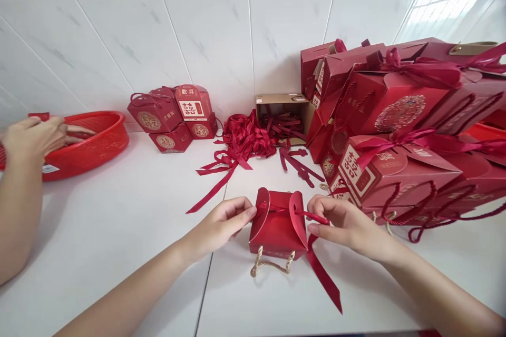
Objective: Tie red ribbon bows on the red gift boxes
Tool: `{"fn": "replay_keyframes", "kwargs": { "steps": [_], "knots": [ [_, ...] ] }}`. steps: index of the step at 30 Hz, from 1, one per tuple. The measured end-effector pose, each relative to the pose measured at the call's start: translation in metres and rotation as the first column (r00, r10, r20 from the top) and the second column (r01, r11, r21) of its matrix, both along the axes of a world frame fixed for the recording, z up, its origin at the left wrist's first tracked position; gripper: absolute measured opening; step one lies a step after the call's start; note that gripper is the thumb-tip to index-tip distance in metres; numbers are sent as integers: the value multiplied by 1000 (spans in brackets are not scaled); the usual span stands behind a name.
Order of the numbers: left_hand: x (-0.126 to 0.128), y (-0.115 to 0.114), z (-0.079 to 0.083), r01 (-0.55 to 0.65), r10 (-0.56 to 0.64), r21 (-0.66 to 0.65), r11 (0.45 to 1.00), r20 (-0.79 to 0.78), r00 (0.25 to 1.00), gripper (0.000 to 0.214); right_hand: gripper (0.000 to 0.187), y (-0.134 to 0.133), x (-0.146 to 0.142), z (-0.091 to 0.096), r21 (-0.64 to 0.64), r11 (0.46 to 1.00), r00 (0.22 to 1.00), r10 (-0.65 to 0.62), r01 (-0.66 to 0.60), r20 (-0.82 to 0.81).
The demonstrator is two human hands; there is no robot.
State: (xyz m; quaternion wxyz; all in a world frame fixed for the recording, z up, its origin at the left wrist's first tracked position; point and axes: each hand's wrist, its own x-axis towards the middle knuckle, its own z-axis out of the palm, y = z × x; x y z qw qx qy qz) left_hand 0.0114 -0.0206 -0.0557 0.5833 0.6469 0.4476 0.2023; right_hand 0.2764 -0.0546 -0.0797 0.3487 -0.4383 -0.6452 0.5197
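Note:
A small red gift box (279,237) with a gold rope handle (272,266) stands in front of me on the white table. A dark red ribbon (324,274) runs across its top through holes in the two rounded flaps. My right hand (340,224) pinches the ribbon at the right flap, and its tail hangs down to the table. At the left flap, my left hand (229,221) has thumb and fingers closed; it seems to grip the ribbon's other end, mostly hidden there.
Red gift boxes tied with ribbons (399,168) are stacked at the right. Behind lie a ribbon pile (247,134), a cardboard box of dark red straps (282,99) and several smaller boxes (162,116). A co-worker's hand (35,134) reaches over a red basket (95,150) at left.

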Motion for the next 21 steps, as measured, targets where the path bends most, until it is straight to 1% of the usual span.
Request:
{"fn": "replay_keyframes", "kwargs": {
  "steps": [3,5,7,8,9,10,11,12,13,14,15,16,17,18,21],
  "knots": [
    [-9,2,3,-21,21,-12,1000,-9,1000,42,43,-2,9,4,-71,997,999,34,-36,-32],
    [-13,5,7,-54,54,-25,998,1,999,44,44,-2,11,6,-78,996,999,31,-32,-17],
    [-17,9,11,-101,101,-30,994,23,995,46,41,-3,10,8,-7,1000,999,-29,30,17],
    [-19,10,13,-121,122,-26,992,32,992,46,39,-4,8,8,65,994,995,-88,85,46],
    [-20,12,15,-136,137,-19,991,39,990,46,36,-5,7,9,173,975,984,-159,143,79],
    [-21,14,16,-143,144,-12,990,42,989,46,33,-7,6,8,317,930,967,-230,185,112],
    [-21,15,18,-146,146,-8,989,41,988,46,29,-8,6,8,489,850,945,-297,195,139],
    [-21,15,20,-147,147,-5,989,34,989,46,24,-10,7,7,660,732,921,-356,170,157],
    [-21,16,21,-147,147,-6,989,23,989,46,18,-12,9,5,796,593,898,-406,118,169],
    [-20,16,22,-146,146,-10,989,12,989,46,14,-13,12,3,886,461,878,-444,53,178],
    [-20,17,22,-140,140,-18,990,-2,990,46,16,-14,15,1,933,359,861,-471,-11,191],
    [-19,17,22,-129,128,-29,991,-16,992,47,20,-14,19,-1,954,292,845,-493,-64,208],
    [-18,18,20,-113,112,-42,993,-29,993,47,23,-14,22,-4,960,257,830,-509,-107,229],
    [-17,19,18,-97,95,-55,994,-40,995,47,23,-14,25,-7,958,250,814,-521,-142,257],
    [-16,22,5,-64,58,-85,994,-74,996,48,21,-11,26,-16,921,292,744,-547,-260,383]
  ]
}}
